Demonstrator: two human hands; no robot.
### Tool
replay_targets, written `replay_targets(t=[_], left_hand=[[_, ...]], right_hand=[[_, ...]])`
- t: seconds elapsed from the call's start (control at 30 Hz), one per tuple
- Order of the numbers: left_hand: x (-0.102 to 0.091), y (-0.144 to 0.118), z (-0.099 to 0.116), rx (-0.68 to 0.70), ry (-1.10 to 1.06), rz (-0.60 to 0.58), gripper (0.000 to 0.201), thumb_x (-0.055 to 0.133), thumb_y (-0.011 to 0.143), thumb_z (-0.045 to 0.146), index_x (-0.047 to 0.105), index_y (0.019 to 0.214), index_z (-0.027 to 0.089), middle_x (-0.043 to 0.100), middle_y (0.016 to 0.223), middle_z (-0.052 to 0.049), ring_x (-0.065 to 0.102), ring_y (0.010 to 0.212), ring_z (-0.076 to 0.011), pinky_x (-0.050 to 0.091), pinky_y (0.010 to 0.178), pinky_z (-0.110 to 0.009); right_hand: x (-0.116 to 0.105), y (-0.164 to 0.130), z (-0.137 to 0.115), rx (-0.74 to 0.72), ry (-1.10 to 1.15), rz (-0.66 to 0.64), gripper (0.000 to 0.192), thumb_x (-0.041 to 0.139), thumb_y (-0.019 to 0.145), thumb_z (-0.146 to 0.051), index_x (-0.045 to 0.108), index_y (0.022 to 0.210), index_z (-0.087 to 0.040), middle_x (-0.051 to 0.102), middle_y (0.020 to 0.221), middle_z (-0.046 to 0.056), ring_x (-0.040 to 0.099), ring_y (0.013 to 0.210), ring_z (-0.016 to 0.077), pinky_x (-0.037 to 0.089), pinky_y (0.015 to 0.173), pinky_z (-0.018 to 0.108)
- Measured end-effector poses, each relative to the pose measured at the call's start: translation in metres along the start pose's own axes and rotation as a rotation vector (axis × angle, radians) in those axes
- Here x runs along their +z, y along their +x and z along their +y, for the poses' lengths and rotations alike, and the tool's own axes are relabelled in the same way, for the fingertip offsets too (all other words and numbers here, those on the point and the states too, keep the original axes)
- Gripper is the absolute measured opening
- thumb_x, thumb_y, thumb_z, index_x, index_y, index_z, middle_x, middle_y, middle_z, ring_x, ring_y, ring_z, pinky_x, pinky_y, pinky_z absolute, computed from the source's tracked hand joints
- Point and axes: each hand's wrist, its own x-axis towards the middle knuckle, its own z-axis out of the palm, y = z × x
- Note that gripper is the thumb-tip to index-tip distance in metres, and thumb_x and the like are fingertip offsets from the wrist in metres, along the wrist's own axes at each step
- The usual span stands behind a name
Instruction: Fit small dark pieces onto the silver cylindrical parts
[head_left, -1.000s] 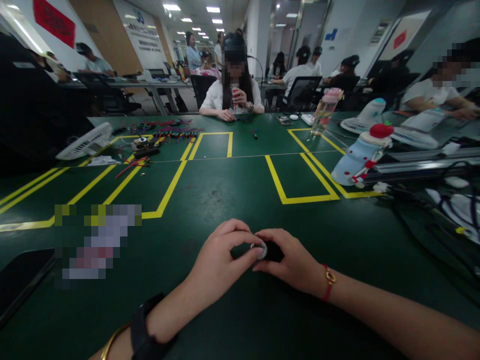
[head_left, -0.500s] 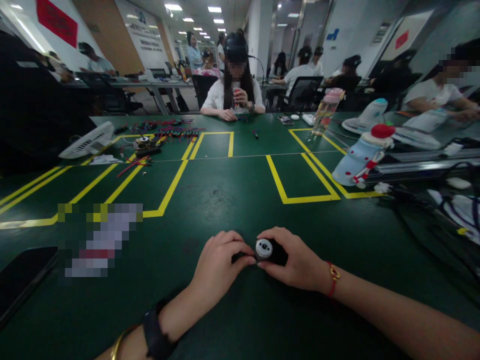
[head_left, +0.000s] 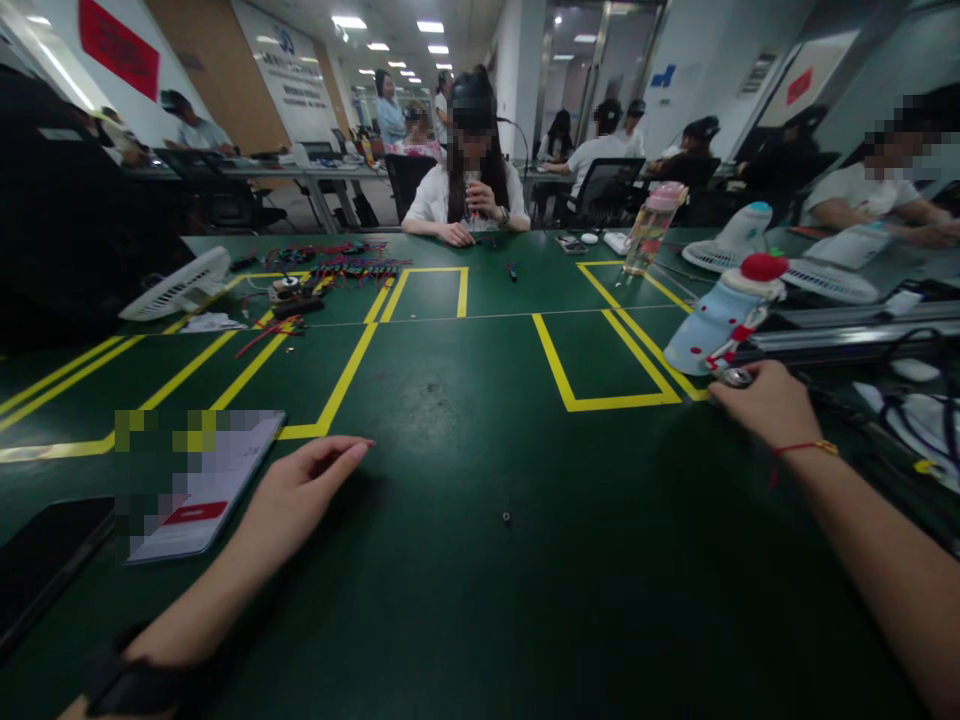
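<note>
A small round part with a silver rim (head_left: pixel 736 377) sits in the fingertips of the right hand (head_left: pixel 765 405), far out to the right on the green table (head_left: pixel 465 400) just beside the pale blue bottle with a red cap (head_left: pixel 721 312); its bright circular face is turned up and away, and its long axis cannot be told since the fingers cover the rest. The right hand is closed around it. The left hand (head_left: pixel 296 495) lies flat and open on the table, holding nothing, beside a booklet (head_left: pixel 206 490), with a tiny dark screw (head_left: pixel 506 517) lying alone between the hands.
</note>
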Motion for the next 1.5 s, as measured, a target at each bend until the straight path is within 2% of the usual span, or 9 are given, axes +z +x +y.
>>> replay_targets(t=[0.13, 0.23, 0.37, 0.5, 0.6, 0.77, 0.87, 1.07, 1.5], left_hand=[[-0.002, 0.004, -0.020, -0.072, 0.002, 0.045, 0.048, 0.054, 0.085, 0.060, 0.068, 0.111, 0.022, 0.073, 0.100, -0.006, 0.065, 0.079, -0.0224, 0.052, 0.071, -0.034], [0.002, 0.004, -0.021, -0.069, 0.000, 0.042, 0.048, 0.054, 0.084, 0.061, 0.069, 0.110, 0.024, 0.073, 0.104, -0.005, 0.067, 0.082, -0.0234, 0.053, 0.073, -0.035], [0.003, 0.001, -0.016, -0.045, 0.009, 0.021, 0.041, 0.057, 0.083, 0.058, 0.071, 0.105, 0.027, 0.074, 0.107, -0.003, 0.068, 0.094, -0.0254, 0.052, 0.083, -0.036], [0.002, -0.002, -0.011, -0.017, 0.027, -0.004, 0.035, 0.058, 0.083, 0.056, 0.072, 0.101, 0.029, 0.074, 0.107, -0.001, 0.066, 0.101, -0.0249, 0.050, 0.088, -0.034], [0.002, -0.003, -0.008, 0.000, 0.035, -0.016, 0.036, 0.056, 0.084, 0.056, 0.072, 0.099, 0.028, 0.073, 0.107, -0.001, 0.066, 0.102, -0.0255, 0.049, 0.089, -0.035], [0.003, -0.004, -0.005, 0.019, 0.046, -0.023, 0.036, 0.056, 0.084, 0.056, 0.072, 0.098, 0.027, 0.074, 0.105, -0.002, 0.066, 0.100, -0.0257, 0.049, 0.091, -0.037], [0.003, -0.004, -0.004, 0.025, 0.053, -0.030, 0.036, 0.054, 0.085, 0.056, 0.072, 0.100, 0.028, 0.073, 0.107, -0.002, 0.067, 0.099, -0.0253, 0.049, 0.090, -0.036], [0.004, -0.004, -0.005, 0.028, 0.073, -0.043, 0.036, 0.054, 0.085, 0.056, 0.072, 0.100, 0.028, 0.073, 0.107, -0.002, 0.066, 0.099, -0.0261, 0.050, 0.087, -0.038], [0.005, -0.006, -0.004, 0.054, 0.070, -0.064, 0.037, 0.053, 0.086, 0.057, 0.070, 0.099, 0.027, 0.072, 0.105, -0.003, 0.065, 0.098, -0.0258, 0.049, 0.089, -0.038]], right_hand=[[-0.005, -0.005, 0.002, 0.041, -0.077, 0.067, 0.061, 0.063, 0.070, -0.050, 0.057, 0.115, -0.009, 0.055, 0.118, 0.029, 0.052, 0.109, 0.0421, 0.042, 0.082, 0.055], [-0.004, -0.043, -0.037, -0.195, -0.072, 0.124, 0.069, 0.060, 0.073, -0.058, 0.053, 0.125, -0.013, 0.046, 0.133, 0.026, 0.041, 0.123, 0.0420, 0.034, 0.094, 0.059], [0.010, -0.132, -0.100, -0.940, 0.231, -0.289, 0.055, 0.056, 0.084, -0.054, 0.054, 0.130, -0.024, 0.054, 0.129, 0.010, 0.049, 0.118, 0.0249, 0.039, 0.098, 0.044], [0.025, -0.199, -0.125, -1.156, 0.308, -0.535, 0.030, 0.050, 0.092, -0.039, 0.063, 0.117, -0.029, 0.061, 0.114, 0.004, 0.053, 0.101, 0.0179, 0.043, 0.086, 0.037], [0.028, -0.189, -0.119, -1.107, 0.341, -0.465, 0.023, 0.044, 0.095, -0.027, 0.067, 0.098, -0.022, 0.064, 0.101, 0.004, 0.055, 0.092, 0.0146, 0.044, 0.083, 0.033], [0.004, -0.088, -0.082, -0.739, 0.085, 0.031, 0.030, 0.043, 0.095, -0.032, 0.065, 0.107, -0.017, 0.064, 0.108, 0.009, 0.056, 0.102, 0.0164, 0.042, 0.092, 0.030], [-0.017, -0.034, -0.047, -0.458, -0.183, 0.160, 0.039, 0.039, 0.095, -0.035, 0.067, 0.107, -0.012, 0.063, 0.111, 0.015, 0.055, 0.106, 0.0223, 0.039, 0.091, 0.035], [-0.030, 0.005, 0.002, -0.158, -0.362, 0.037, 0.037, 0.044, 0.088, -0.037, 0.073, 0.100, -0.017, 0.064, 0.107, 0.018, 0.058, 0.092, 0.0277, 0.037, 0.070, 0.036], [-0.026, 0.018, 0.010, -0.075, -0.412, -0.046, 0.040, 0.044, 0.086, -0.041, 0.072, 0.109, -0.024, 0.065, 0.115, 0.013, 0.059, 0.096, 0.0256, 0.037, 0.070, 0.033]])
